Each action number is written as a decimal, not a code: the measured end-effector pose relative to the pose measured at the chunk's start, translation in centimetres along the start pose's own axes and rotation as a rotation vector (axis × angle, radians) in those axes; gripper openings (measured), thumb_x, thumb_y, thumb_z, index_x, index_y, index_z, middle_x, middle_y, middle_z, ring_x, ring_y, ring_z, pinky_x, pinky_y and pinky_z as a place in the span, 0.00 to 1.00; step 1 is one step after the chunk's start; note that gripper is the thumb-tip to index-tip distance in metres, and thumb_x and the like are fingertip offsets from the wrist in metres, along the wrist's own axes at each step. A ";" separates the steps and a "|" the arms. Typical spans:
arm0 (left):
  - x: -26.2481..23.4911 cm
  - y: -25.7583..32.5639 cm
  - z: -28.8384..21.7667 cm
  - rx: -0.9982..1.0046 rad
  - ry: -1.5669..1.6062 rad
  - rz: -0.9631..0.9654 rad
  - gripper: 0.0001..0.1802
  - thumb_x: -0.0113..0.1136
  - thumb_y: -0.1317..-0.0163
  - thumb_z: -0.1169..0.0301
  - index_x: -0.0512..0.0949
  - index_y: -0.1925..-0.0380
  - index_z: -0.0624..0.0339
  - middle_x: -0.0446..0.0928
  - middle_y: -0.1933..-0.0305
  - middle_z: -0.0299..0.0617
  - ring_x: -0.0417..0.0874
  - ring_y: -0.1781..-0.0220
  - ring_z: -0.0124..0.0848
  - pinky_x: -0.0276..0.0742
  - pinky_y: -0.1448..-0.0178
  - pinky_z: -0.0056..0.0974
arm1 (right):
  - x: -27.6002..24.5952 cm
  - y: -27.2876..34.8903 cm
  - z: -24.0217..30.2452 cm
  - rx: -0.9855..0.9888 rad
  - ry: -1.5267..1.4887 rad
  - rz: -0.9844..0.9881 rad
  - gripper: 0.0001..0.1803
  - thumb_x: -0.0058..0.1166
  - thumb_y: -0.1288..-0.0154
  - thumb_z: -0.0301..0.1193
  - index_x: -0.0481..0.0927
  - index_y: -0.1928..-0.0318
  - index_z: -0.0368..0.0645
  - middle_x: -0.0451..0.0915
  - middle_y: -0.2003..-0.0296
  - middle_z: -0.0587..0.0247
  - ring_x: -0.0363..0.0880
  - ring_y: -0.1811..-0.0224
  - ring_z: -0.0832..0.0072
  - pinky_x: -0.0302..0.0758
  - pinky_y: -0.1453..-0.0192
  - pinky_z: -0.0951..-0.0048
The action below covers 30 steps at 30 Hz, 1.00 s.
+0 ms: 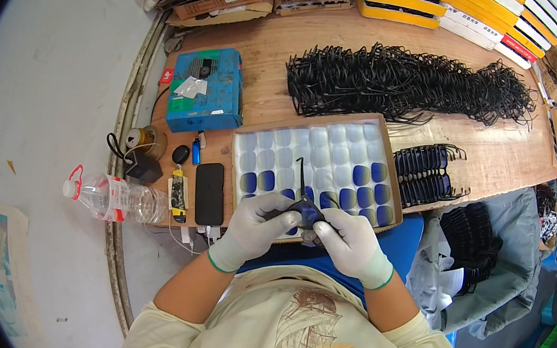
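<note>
A black eyeglass frame (306, 212) with a dark blue lens is held up over the near edge of a lens tray (392, 168). My left hand (252, 231), in a white glove, pinches one side of it. The gloved right hand (356, 249) grips the other side, thumbs close together. One temple arm sticks up away from me. Rows of pale lenses (317, 136) and dark blue lenses (366, 197) lie in the tray, some hidden behind my hands. Right of the tray, frames with dark lenses (426, 171) sit in two rows.
A long heap of black frames (393, 83) lies farther back. At left are a blue box (206, 90), a phone (210, 194), a yellow cutter (178, 196) and a plastic bottle (120, 198). Yellow trays (401, 1) stand behind. A grey-lined bin (493, 278) holds more frames.
</note>
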<state>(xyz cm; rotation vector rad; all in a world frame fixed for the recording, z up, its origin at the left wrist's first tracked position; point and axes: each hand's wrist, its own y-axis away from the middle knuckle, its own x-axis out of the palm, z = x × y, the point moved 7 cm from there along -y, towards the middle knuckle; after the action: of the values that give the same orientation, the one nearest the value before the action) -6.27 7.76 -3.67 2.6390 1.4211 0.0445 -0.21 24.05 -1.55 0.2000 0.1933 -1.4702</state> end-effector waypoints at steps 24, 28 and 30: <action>3.2 -7.4 1.6 0.030 -0.365 0.036 0.16 0.61 0.31 0.66 0.79 0.51 0.67 0.82 0.60 0.41 0.79 0.61 0.24 0.77 0.57 0.32 | -10.7 -0.9 -4.8 -0.095 0.472 -0.418 0.09 0.54 0.32 0.25 0.82 0.54 0.38 0.83 0.66 0.45 0.85 0.63 0.49 0.81 0.59 0.53; -5.7 -19.3 1.3 0.028 -0.090 -0.458 0.25 0.63 0.35 0.64 0.76 0.42 0.68 0.81 0.55 0.42 0.80 0.59 0.29 0.78 0.52 0.35 | -27.1 0.3 -15.2 0.496 0.923 -0.747 0.14 0.45 0.27 0.30 0.78 0.47 0.37 0.84 0.65 0.37 0.83 0.59 0.40 0.80 0.54 0.45; -9.0 -25.7 2.8 -0.044 -0.096 -0.663 0.21 0.62 0.37 0.71 0.75 0.44 0.65 0.78 0.57 0.42 0.80 0.56 0.31 0.77 0.47 0.38 | -31.8 1.1 -20.7 0.650 0.965 -0.661 0.17 0.48 0.26 0.35 0.80 0.47 0.36 0.83 0.59 0.34 0.82 0.53 0.40 0.78 0.47 0.45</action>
<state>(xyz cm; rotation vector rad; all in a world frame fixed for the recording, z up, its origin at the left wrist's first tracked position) -32.29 13.88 -9.68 1.9769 2.1362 -0.1189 -2.14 59.98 -13.65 1.4955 0.5911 -1.9467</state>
